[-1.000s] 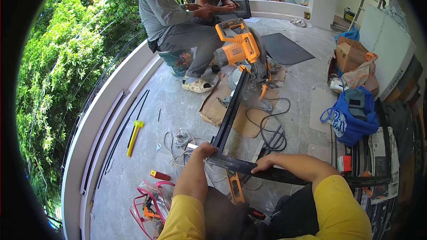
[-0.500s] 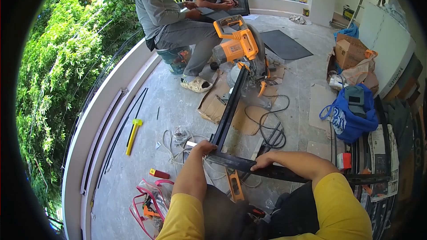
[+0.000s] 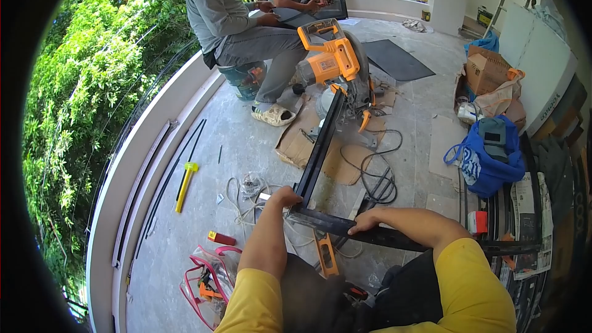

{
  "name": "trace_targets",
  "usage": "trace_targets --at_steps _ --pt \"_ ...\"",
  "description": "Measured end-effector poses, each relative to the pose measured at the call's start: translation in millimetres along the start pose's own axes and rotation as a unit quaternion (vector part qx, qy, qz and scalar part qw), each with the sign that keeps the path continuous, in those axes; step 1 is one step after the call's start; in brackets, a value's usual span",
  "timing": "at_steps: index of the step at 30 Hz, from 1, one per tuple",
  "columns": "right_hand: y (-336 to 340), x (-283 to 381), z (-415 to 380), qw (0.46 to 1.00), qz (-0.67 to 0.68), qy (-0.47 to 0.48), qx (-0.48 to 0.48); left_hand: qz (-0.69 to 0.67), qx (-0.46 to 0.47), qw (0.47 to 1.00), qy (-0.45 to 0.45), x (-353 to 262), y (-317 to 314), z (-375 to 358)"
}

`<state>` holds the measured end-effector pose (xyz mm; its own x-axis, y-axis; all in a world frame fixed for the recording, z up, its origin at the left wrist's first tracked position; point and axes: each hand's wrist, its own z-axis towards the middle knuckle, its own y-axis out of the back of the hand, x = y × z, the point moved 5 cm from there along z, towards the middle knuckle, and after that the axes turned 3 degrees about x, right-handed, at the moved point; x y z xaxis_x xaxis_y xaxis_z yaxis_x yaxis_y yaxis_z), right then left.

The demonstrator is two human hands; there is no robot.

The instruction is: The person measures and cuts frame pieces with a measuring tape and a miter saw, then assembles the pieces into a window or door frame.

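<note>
Two black metal profiles meet at a corner in front of me. The long one [image 3: 322,142] runs away toward the orange miter saw [image 3: 333,61], its far end at the saw. The other bar [image 3: 394,236] lies crosswise over my lap and reaches right. My left hand [image 3: 287,197] is closed around the near end of the long profile, at the corner. My right hand [image 3: 365,221] grips the crosswise bar just right of the corner, thumb on its near side. Below the bar is an orange spirit level [image 3: 325,254], partly hidden.
A person in grey sits on a bucket [image 3: 243,80] beside the saw; another person is behind. Cables [image 3: 394,185] and cardboard [image 3: 296,148] lie on the floor. A yellow tool [image 3: 185,186] and a clear bag [image 3: 213,283] are left; a blue bag [image 3: 493,160] is right.
My left hand has shifted slightly up and forward at the corner, its wrist a little more raised. My right hand keeps its grip in nearly the same place.
</note>
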<state>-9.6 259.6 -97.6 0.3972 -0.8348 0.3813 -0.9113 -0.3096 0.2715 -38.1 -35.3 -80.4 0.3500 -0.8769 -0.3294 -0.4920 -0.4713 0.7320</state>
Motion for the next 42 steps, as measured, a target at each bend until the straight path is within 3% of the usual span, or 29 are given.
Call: trace_targets --at_steps 2,4,5,6,8,9,11,12,14,16,18,20,21,22,23,25,28,31,32,33,35,36,38,40,41,42 --pt "1 1 0 1.000 -0.004 0.012 -0.001 -0.059 0.069 0.996 0.013 -50 36 -33" --pt "4 -1 3 1.000 -0.017 0.007 -0.010 -0.106 0.013 0.973 -0.206 -136 70 -106" --pt "3 -2 5 0.999 -0.029 0.002 -0.015 -0.067 0.078 0.951 -0.292 -171 65 -143" --pt "2 -2 4 1.000 -0.024 0.001 -0.011 -0.048 0.181 0.886 -0.424 -196 44 -184" --pt "2 1 -7 0.999 0.004 -0.011 0.030 0.021 0.475 0.755 -0.450 -215 -10 -282" --pt "3 3 -10 1.000 -0.021 -0.002 0.006 0.027 0.471 0.663 -0.581 -208 -45 -315" --pt "3 -5 5 0.999 -0.046 0.024 -0.009 0.115 0.588 0.563 -0.569 -196 -85 -356" --pt "3 -5 12 0.996 -0.072 0.049 -0.027 0.113 0.591 0.567 -0.563 -195 -75 -354" --pt "3 0 1 0.999 -0.037 0.027 0.005 -0.061 0.460 0.685 -0.562 -212 -24 -330" --pt "4 7 -16 0.999 -0.003 -0.001 0.037 -0.275 0.305 0.726 -0.552 -224 25 -316" --pt "0 -13 15 0.996 0.008 0.061 0.057 -0.450 0.182 0.658 -0.576 -249 58 -335" --pt "-9 -13 49 0.989 0.009 0.123 0.087 -0.617 0.300 0.533 -0.495 -277 69 -371" --pt "-1 11 3 0.997 -0.005 0.064 0.044 -0.673 0.331 0.426 -0.507 -298 62 -390" --pt "3 0 5 1.000 -0.014 0.002 0.001 -0.717 0.360 0.310 -0.510 -309 54 -403" --pt "3 -2 11 1.000 -0.023 0.012 0.001 -0.723 0.359 0.307 -0.504 -306 52 -402" --pt "-2 -13 23 0.999 0.028 0.005 0.038 -0.624 0.367 0.360 -0.588 -307 53 -410" --pt "4 1 1 1.000 -0.015 0.010 0.003 -0.416 0.373 0.423 -0.714 -314 64 -412" --pt "5 1 0 1.000 -0.017 -0.010 0.011 -0.186 0.365 0.433 -0.803 -322 57 -410" --pt "4 1 -4 0.999 -0.036 -0.011 0.011 -0.095 0.359 0.486 -0.791 -316 44 -399" --pt "8 -6 -2 0.999 -0.030 -0.016 -0.001 0.000 0.344 0.534 -0.773 -307 28 -381" --pt "2 -8 15 0.999 -0.034 0.006 0.003 -0.004 0.215 0.714 -0.667 -298 13 -323" --pt "3 -6 13 0.999 -0.037 0.003 -0.003 0.035 0.078 0.783 -0.616 -288 3 -284" --pt "11 -4 8 1.000 -0.028 0.005 0.001 0.165 -0.045 0.901 -0.400 -249 -31 -196" --pt "9 -2 1 1.000 -0.013 0.008 0.013 0.325 0.069 0.915 -0.227 -191 -64 -139" --pt "1 -2 0 1.000 -0.005 0.011 0.026 0.323 0.069 0.916 -0.229 -189 -61 -136" --pt "-2 -2 2 1.000 -0.006 0.009 0.026 0.307 0.190 0.912 -0.195 -183 -62 -133"
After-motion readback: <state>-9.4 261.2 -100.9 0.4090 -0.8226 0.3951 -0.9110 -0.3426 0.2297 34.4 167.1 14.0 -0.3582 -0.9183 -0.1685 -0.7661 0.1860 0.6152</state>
